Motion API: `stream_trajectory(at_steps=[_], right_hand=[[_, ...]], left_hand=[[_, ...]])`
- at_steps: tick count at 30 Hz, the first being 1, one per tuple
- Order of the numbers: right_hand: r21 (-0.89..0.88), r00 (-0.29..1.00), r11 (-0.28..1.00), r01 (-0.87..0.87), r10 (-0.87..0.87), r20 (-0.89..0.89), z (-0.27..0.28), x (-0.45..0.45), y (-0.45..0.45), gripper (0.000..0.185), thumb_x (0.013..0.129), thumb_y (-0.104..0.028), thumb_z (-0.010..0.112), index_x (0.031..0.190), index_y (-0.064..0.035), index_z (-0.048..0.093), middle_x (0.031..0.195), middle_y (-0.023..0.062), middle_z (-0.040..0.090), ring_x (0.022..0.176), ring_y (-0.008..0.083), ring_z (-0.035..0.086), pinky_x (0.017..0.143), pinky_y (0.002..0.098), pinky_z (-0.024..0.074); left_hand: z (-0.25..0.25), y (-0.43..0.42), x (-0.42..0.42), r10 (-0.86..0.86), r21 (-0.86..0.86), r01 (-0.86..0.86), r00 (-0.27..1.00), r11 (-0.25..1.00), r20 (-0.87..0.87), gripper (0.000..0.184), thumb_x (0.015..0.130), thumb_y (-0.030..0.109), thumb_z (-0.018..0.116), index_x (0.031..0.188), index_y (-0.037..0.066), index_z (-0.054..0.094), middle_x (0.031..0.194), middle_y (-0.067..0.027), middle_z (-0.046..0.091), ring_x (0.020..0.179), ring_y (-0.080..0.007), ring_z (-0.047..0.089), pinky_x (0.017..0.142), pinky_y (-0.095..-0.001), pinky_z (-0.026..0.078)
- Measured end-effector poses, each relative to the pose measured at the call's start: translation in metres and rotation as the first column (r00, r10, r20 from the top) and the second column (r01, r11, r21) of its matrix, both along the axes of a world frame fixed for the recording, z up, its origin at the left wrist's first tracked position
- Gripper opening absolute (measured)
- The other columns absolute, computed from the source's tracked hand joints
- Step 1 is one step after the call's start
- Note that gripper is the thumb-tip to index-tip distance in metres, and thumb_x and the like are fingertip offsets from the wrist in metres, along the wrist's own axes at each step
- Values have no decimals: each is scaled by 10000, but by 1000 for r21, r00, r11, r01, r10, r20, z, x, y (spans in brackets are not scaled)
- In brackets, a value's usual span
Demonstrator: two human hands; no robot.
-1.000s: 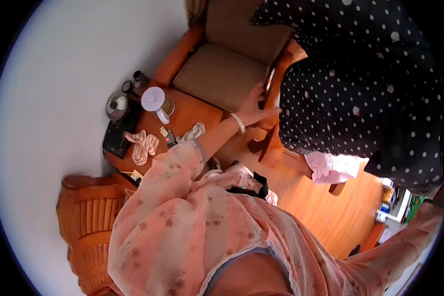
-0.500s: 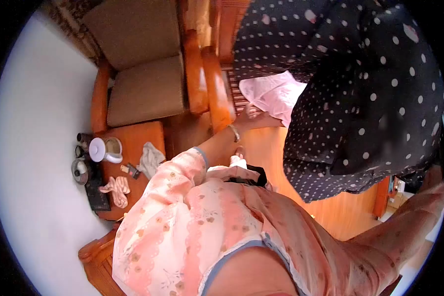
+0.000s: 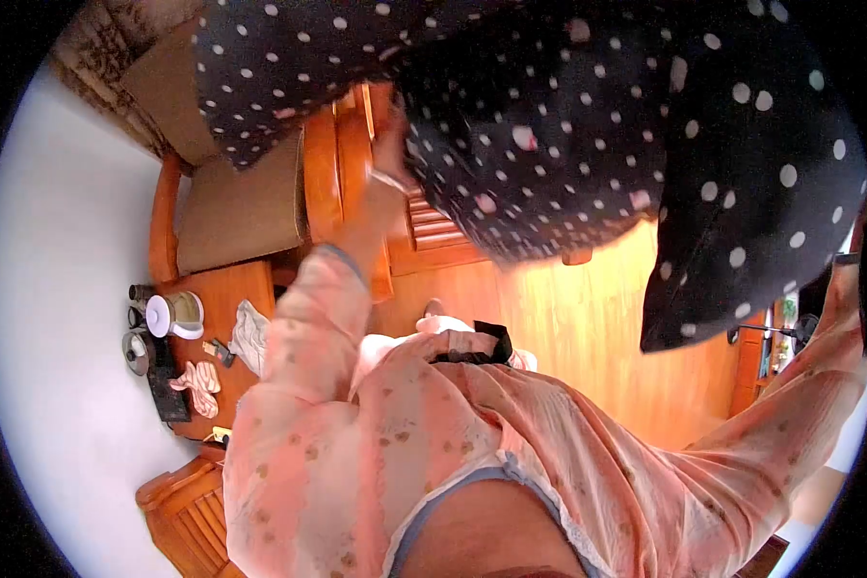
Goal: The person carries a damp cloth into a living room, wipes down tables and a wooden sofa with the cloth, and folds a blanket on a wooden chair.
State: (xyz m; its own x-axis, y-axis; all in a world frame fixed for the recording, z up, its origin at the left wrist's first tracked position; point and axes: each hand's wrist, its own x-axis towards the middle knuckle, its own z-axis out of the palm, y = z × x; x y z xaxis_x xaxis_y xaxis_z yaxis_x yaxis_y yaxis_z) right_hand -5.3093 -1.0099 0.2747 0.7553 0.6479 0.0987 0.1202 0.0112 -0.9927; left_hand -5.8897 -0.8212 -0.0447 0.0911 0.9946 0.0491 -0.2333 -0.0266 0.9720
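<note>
A large black cloth with white dots and a few pink marks [image 3: 549, 144] hangs across the upper and right part of the view. My left hand [image 3: 387, 140], blurred, is at the cloth's left part, behind or against its edge; its fingers are hidden. A bracelet circles that wrist. My right arm [image 3: 790, 414] stretches up to the right edge, where the cloth also reaches. Beyond the wrist, the right hand is cut off by the cloth and the border of the view, so its grip does not show.
A wooden armchair with a brown cushion [image 3: 241, 212] stands at the left. Below it, a wooden side table [image 3: 226, 289] bears a white-lidded pitcher [image 3: 173, 315], a grey cloth [image 3: 250, 335] and a striped cloth [image 3: 198, 387]. Slatted wooden furniture [image 3: 435, 226] stands ahead.
The dotted cloth has swung left and spread out, now covering part of the armchair. My left hand has moved up and left. The pink cloth near it is no longer visible.
</note>
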Motion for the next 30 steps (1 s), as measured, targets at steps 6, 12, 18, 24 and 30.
stream_trajectory(at_steps=[6, 12, 18, 24, 30], right_hand=[[120, 971, 978, -168, 185, -149, 9, 8, 114, 249, 847, -225, 541, 1006, -42, 599, 943, 86, 641, 840, 212, 616, 787, 381, 531], [242, 672, 847, -474, 525, -523, -57, 1, 178, 255, 849, -243, 535, 987, -42, 608, 931, 83, 648, 835, 207, 620, 793, 383, 527], [-42, 399, 951, -306, 88, -913, -295, -66, 108, 338, 837, -298, 536, 1008, -21, 627, 1061, 106, 650, 958, 248, 613, 890, 424, 486], [-520, 322, 815, -257, -435, -841, -388, -155, 37, 381, 821, -401, 596, 1068, -112, 620, 1170, 96, 603, 1097, 266, 546, 1006, 482, 371], [-304, 238, 903, -303, -237, -942, -416, -169, -2, 312, 821, -298, 650, 1052, -90, 621, 1115, 105, 625, 1052, 243, 575, 981, 431, 419]], left_hand=[[213, 17, -164, 187, -28, -203, 826, 979, 531, 347, 853, 106, 594, 1171, -19, 536, 1267, -128, 502, 1146, -267, 482, 989, -394, 406], [138, -93, -247, 358, 76, -368, 926, 927, 117, 475, 899, 177, 555, 1316, -1, 414, 1309, -128, 466, 1144, -251, 466, 965, -367, 388], [-21, -204, -296, -75, -650, -351, 843, 674, -533, 460, 755, 105, 670, 1189, 29, 538, 1205, -115, 558, 1113, -271, 504, 943, -368, 407], [-114, -281, -225, -206, -407, -404, 454, 819, -867, 452, 613, 147, 774, 1025, 50, 615, 937, -174, 665, 925, -315, 632, 790, -374, 489], [-91, -297, -225, -168, -405, -431, 490, 806, -855, 528, 647, 158, 737, 1134, 63, 559, 1003, -174, 647, 974, -321, 612, 827, -376, 478]])
